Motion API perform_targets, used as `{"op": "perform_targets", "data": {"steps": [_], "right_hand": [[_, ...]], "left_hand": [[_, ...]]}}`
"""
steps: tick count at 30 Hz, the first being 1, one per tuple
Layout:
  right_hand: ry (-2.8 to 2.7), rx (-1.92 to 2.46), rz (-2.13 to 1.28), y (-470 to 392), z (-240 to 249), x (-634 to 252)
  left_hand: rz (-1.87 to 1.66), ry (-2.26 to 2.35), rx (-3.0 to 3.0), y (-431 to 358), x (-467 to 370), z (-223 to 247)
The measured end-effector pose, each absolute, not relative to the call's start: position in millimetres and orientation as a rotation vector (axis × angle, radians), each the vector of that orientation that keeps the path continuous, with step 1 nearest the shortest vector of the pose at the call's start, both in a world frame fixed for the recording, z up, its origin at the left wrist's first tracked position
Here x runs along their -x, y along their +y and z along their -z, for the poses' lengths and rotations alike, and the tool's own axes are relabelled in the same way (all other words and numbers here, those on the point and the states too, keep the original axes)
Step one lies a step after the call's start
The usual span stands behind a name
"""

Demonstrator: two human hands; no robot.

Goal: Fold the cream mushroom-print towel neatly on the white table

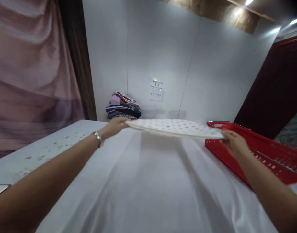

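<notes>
In the head view, my left hand (118, 125) was pinched closed on one end of a white spotted cloth (172, 126), and my right hand (235, 143) had its fingers closed on the opposite end. Between them I held the cloth nearly flat and stretched out, raised above a table (158, 187) draped in white. A silvery bracelet (98, 139) circled my left wrist. On my right, a red basket (272, 152) stood at the table's side, partly behind my right forearm. A pile of folded clothes (124, 108) sat at the far edge, against a pale wall (143, 42), left of a paper sign (156, 95) reading 45-50.
</notes>
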State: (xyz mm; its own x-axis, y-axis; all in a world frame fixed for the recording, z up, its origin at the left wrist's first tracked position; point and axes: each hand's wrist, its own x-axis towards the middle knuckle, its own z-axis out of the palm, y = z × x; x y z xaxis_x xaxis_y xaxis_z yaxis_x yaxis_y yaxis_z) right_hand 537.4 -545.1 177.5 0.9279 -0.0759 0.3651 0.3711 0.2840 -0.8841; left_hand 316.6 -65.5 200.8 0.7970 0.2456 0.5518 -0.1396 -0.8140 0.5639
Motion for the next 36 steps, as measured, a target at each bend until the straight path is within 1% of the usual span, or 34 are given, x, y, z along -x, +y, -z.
{"op": "perform_targets", "data": {"steps": [3, 5, 7, 9, 13, 15, 18, 22, 26, 29, 33, 36], "right_hand": [[-0.017, 1.337, 0.053, -558, -73, -511], [0.123, 1.428, -0.101, -567, -13, -489], [0.205, 1.467, -0.162, -576, 26, -468], [0.19, 1.482, -0.165, -586, 42, -453], [0.077, 1.479, -0.13, -604, 41, -437], [0.113, 1.53, -0.182, -608, 41, -430], [0.154, 1.73, -0.227, -607, 46, -418], [0.021, 2.032, -0.108, -603, 51, -410], [-0.192, 2.267, 0.007, -605, 52, -412], [-0.254, 2.349, 0.034, -607, 53, -414], [-0.287, 2.397, 0.054, -607, 48, -409], [-0.291, 2.433, 0.16, -605, 43, -398]], "left_hand": [[-0.627, -0.054, -2.529, -71, -297, -97], [-0.502, -0.119, -2.587, -77, -282, -33], [-0.39, -0.112, -2.62, -81, -266, 12], [-0.393, -0.07, -2.591, -83, -250, 33], [-0.483, -0.019, -2.516, -82, -223, 33], [-0.443, -0.008, -2.529, -82, -213, 33], [-0.343, 0.03, -2.57, -85, -203, 45], [-0.387, 0.068, -2.632, -91, -199, 60], [-0.472, 0.141, -2.747, -106, -195, 55], [-0.54, 0.177, -2.89, -128, -190, 45], [-0.553, -0.05, -3.009, -170, -197, 34], [-0.533, -0.266, -3.029, -201, -213, 30]]}}
